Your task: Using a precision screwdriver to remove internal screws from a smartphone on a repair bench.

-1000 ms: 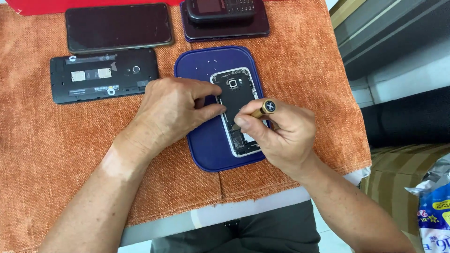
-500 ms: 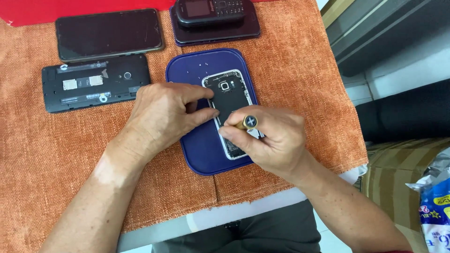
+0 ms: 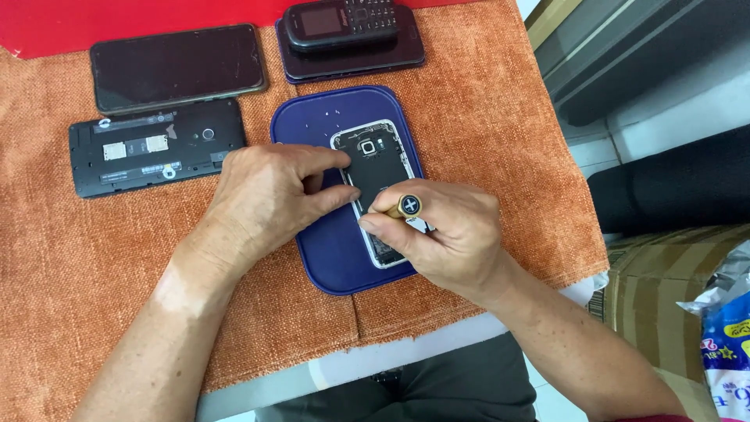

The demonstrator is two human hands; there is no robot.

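Note:
An opened smartphone [image 3: 377, 164] with its back cover off lies on a blue tray [image 3: 332, 250] on the orange cloth. My left hand [image 3: 269, 195] rests on the tray and pins the phone's left edge with thumb and forefinger. My right hand [image 3: 449, 234] grips a small screwdriver [image 3: 408, 205], its gold cap with a cross mark facing up, tip down on the phone's middle. The phone's lower half is hidden under my right hand.
A black phone with its back removed [image 3: 156, 146] lies left of the tray, a dark-screened smartphone [image 3: 178, 66] behind it. A keypad phone [image 3: 344, 22] sits on another dark phone at the back. A cardboard box [image 3: 680, 273] and plastic bag [image 3: 726, 328] stand at right.
The view has shifted, so everything sits a little lower and more to the left in the frame. Both hands stay on the opened phone, the screwdriver upright in the right hand.

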